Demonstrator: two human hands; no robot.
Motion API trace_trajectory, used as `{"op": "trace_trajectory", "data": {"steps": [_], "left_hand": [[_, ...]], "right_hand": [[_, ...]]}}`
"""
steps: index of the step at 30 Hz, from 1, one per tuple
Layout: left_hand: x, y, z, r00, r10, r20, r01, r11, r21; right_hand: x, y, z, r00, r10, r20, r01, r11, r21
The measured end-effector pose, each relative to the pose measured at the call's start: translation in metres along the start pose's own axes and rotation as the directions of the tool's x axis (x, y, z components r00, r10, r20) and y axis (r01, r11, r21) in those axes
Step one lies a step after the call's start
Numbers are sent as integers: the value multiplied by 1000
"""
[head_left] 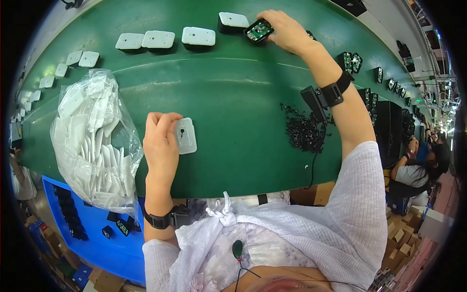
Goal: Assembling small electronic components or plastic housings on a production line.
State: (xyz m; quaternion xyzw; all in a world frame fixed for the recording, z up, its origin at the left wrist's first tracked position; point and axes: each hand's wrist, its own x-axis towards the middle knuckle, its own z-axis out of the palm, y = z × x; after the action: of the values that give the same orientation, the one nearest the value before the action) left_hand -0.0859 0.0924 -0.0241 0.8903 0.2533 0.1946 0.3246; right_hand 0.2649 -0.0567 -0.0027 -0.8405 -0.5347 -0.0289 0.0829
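My left hand (161,136) pinches the left edge of a white plastic cover (188,140) over the green table. A small black part (182,131) sits on the inner side of that cover. At the far side, my right arm is stretched out, and my right hand (288,33) grips a black housing with a green circuit board (258,30) facing up. Just left of it stands a black housing with a white lid (233,20). Another dark unit shows partly behind my right wrist.
Several white-lidded housings (198,37) line the far side. A clear bag of white covers (92,141) lies at left, above a blue bin (92,253). Small black parts (305,131) form a pile at right. More board-bearing housings (348,62) and a co-worker (416,170) are farther right.
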Motion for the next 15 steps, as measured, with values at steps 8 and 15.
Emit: {"op": "trace_trajectory", "data": {"steps": [8,15], "left_hand": [[-30,12,4,983,181,-16,-165,928,335],[-31,13,19,950,312,17,-311,941,133]], "right_hand": [[-80,-60,-24,989,-3,150,-91,780,619],[-114,-102,-23,936,298,186,-333,922,200]]}}
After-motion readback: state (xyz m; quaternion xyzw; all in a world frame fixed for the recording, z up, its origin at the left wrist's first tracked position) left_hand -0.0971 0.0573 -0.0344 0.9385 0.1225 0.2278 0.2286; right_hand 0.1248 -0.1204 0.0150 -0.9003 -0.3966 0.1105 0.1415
